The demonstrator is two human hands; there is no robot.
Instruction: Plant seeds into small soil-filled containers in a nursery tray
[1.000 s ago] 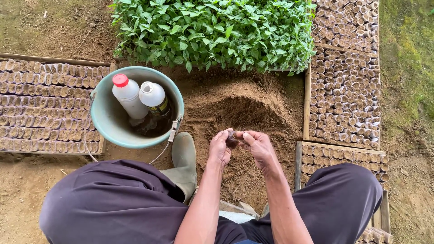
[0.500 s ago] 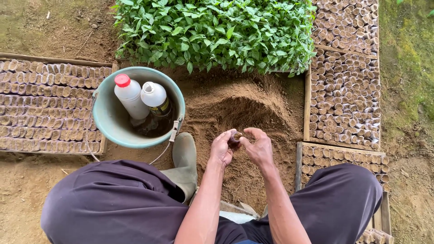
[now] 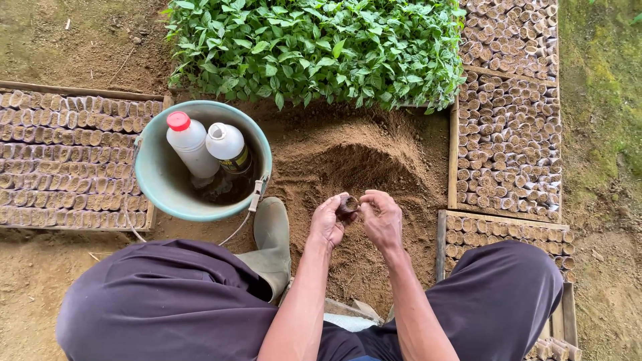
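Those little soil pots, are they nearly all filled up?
Lots look done: rows of filled little pots sit packed in the wooden trays on the left and on the right. In hand: the left hand and right hand share a grip on one small pot. Left: a big soil heap in front remains unused. How many more pots are needed cannot be seen.

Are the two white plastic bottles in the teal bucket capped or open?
Capped. The red-capped white bottle and the white-capped bottle both show closed lids, leaning inside the teal bucket.
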